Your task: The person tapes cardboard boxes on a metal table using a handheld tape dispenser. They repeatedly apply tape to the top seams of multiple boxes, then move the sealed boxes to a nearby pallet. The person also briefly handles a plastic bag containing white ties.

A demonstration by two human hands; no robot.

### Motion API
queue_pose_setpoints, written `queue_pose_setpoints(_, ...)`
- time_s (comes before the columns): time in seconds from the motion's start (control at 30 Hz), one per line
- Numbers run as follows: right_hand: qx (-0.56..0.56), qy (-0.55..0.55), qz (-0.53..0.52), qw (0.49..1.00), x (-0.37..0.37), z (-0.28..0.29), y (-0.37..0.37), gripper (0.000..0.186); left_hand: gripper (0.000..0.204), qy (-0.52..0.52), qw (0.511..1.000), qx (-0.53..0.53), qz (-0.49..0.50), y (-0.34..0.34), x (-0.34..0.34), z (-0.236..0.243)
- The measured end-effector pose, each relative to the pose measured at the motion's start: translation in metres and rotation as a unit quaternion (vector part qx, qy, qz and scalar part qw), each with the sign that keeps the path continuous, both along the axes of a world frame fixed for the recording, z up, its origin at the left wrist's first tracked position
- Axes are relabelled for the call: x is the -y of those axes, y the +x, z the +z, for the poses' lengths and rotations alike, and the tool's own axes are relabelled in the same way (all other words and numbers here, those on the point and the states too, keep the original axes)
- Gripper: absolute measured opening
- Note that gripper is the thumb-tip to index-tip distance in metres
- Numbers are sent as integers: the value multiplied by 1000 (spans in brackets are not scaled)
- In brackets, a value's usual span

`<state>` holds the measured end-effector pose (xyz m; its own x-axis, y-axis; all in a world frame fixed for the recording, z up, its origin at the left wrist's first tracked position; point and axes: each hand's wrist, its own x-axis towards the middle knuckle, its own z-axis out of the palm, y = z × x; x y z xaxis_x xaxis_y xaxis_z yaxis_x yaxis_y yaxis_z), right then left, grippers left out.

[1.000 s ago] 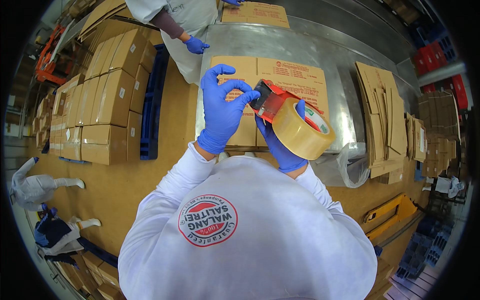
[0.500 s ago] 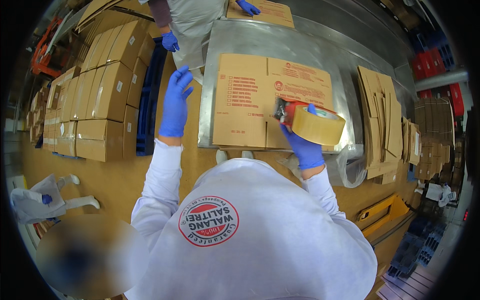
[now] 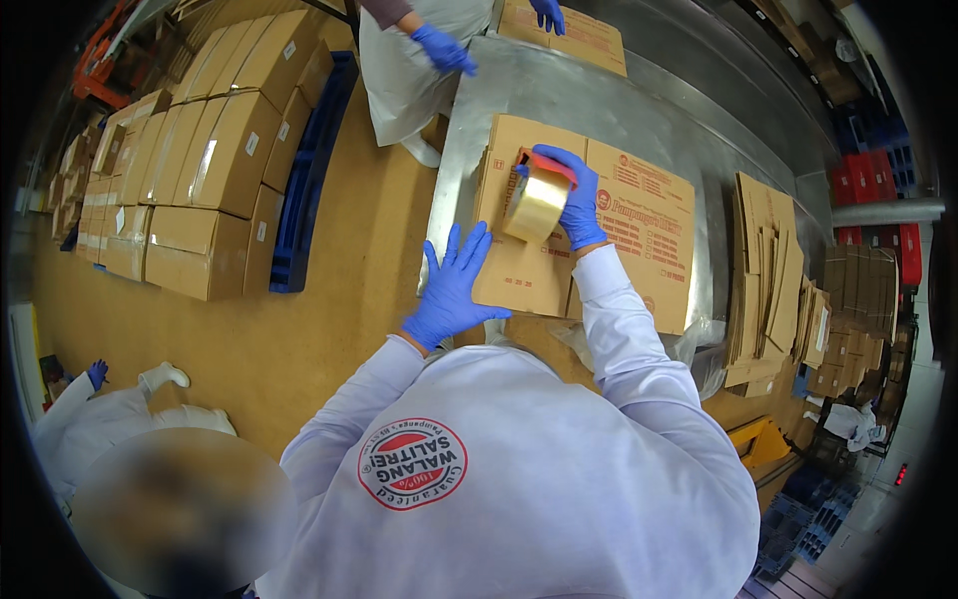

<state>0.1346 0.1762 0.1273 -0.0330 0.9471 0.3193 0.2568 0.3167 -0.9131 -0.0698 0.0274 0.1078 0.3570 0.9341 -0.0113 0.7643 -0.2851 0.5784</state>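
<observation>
— Right hand (image 3: 581, 203)?
— Blue-gloved, closed around the orange handle of a tape dispenser (image 3: 539, 197). Pressing the roll of clear-brown tape down onto the top of the cardboard box (image 3: 584, 225), near the far left part of the lid. Fingers wrapped over the handle, thumb side hidden behind the roll (so the exact clasp underneath cannot be told).
— Left hand (image 3: 452, 288)?
— Also gloved in blue, wide open, all five fingers spread, holding nothing. Hovering at the near left corner of the same box, just over its edge; touching or not, impossible to say from this angle.
— And the box itself?
— Lying flat on the steel table (image 3: 639, 105), flaps shut, red print on the right half of the lid. Straight ahead of the white-clad chest, between the two arms.
— Around it?
— To the right on the table, a stack of flattened cartons (image 3: 763, 270) standing on edge, with a crumpled clear plastic bag (image 3: 699, 349) just beside the near right corner of the box. Farther along the table, a second cardboard box (image 3: 564, 30) under another person's gloved hand (image 3: 547, 13); that person's other gloved hand (image 3: 442, 48) hanging free in front of a white apron (image 3: 399, 80).
— Left side?
— Sealed boxes (image 3: 190, 170) piled in rows on a blue pallet (image 3: 309, 180), well apart from the table, on the brown floor (image 3: 299, 329). Down at the lower left, another figure in white (image 3: 110, 419) with a blue glove (face blurred).
</observation>
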Motion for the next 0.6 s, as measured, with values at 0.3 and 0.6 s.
queue_pose_setpoints(0.3,50,-17,12,999,51,34,-14,30,109,6,1000,-6,8,6,0,-4)
queue_pose_setpoints(0.6,88,-120,-14,989,115,60,-31,25,114,102,994,-13,25,4,2,-39)
